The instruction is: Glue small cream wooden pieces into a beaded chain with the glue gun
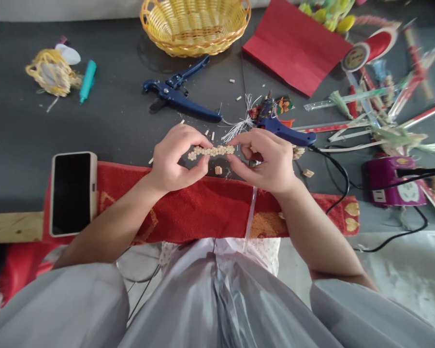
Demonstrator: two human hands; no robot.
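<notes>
Between my two hands stretches a short strip of small pale straw-like pieces (213,152), clustered like little flowers. My left hand (177,157) pinches its left part between thumb and fingers. At the strip's right end, the thumb and fingertips of my right hand (266,157) close on it. Just below the strip lies a small loose bundle of pale pieces (218,170). A blue hot glue gun (286,131) rests just beyond my right hand, and a bunch of thin white strings (239,126) lies beside it.
A folded red towel (203,208) lines the table's front edge, with a phone (73,193) at its left. Farther back are blue cutters (181,96), a yellow basket (195,46) and red paper (297,48). At right sit a purple power socket (391,181), cords and a thread spool (369,48).
</notes>
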